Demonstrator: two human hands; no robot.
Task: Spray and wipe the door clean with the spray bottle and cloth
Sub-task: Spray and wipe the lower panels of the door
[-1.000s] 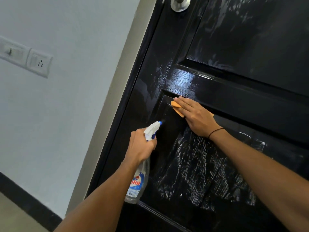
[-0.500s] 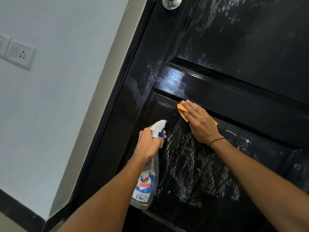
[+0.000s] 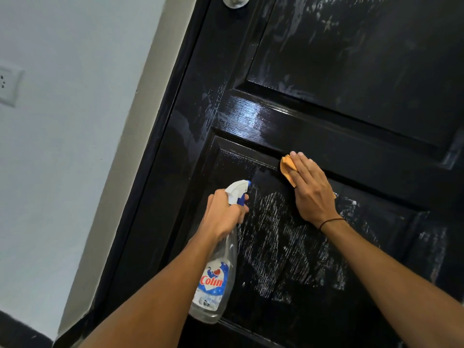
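One door (image 3: 351,96), one bottle, one cloth.
The spray bottle (image 3: 216,280) was gripped by the left hand (image 3: 223,214); the cloth (image 3: 287,169) was pressed under the right hand's (image 3: 310,189) flat fingers.

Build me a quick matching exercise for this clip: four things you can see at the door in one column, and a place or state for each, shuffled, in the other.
Things
1. spray bottle
2. orange cloth
3. door knob
4. wall socket

Places or states
A. at the top edge of the view
B. pressed flat on the door panel under the right hand
C. on the pale wall, far left
D. gripped by the left hand, nozzle towards the door

Pairs: 1-D, 2-B, 3-A, 4-C
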